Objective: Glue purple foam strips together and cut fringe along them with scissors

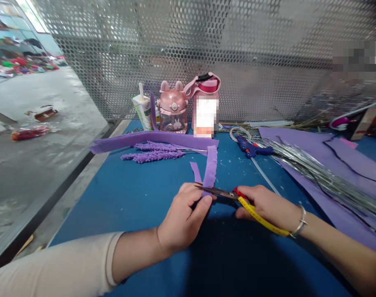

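Pinched between the thumb and fingers of my left hand (186, 214) is a purple foam strip (210, 167) with a fringed edge, rising upright from the grip. My right hand (262, 206) is closed round the scissors (220, 192), which have a red and a yellow handle. Their blades lie across the strip just above my left thumb; whether they have cut into it is hard to see. Behind the hands, two purple lavender-like flower stems (157, 156) rest on the blue table (138, 206). Longer purple strips (153, 138) lie just beyond them.
A drink carton (143, 111), a pink bottle with ears (173, 109) and a pink-strapped bottle (206, 88) stand along the perforated metal panel (252, 70). To the right are a blue glue gun (252, 148), bundled wires (318, 177) and purple sheets (294, 140).
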A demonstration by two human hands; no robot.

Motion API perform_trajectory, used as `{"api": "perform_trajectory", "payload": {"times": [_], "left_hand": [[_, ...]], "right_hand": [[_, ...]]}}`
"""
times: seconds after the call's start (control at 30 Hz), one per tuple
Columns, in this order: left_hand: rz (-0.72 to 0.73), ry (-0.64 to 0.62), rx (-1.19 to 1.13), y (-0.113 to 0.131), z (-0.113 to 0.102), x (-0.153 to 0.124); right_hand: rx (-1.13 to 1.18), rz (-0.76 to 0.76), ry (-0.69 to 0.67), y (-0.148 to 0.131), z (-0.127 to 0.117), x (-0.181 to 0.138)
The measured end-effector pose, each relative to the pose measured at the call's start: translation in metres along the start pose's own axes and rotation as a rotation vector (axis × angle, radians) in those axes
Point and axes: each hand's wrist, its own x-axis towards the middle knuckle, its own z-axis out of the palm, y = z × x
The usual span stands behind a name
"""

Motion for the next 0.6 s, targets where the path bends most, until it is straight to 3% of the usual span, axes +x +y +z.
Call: {"api": "perform_trajectory", "payload": {"times": [0.1,0.27,0.37,0.6], "left_hand": [[0.092,0.038,0.076,0.0040,-0.0025,0.0003],[-0.243,-0.168,-0.282,0.0020,0.0033,-0.0033],[-0.321,-0.231,-0.426,0.0021,0.0052,-0.0027],[-0.289,-0.118,-0.419,-0.0002,0.0050,0.0019]], "right_hand": [[0.033,0.003,-0.028,-0.0006,-0.0019,-0.0019],[0.051,0.006,-0.015,-0.0016,0.0001,-0.0006],[0.067,0.012,0.001,-0.0010,0.0002,0.0005],[-0.031,-0.060,0.022,-0.0026,0.0000,-0.0054]]}}
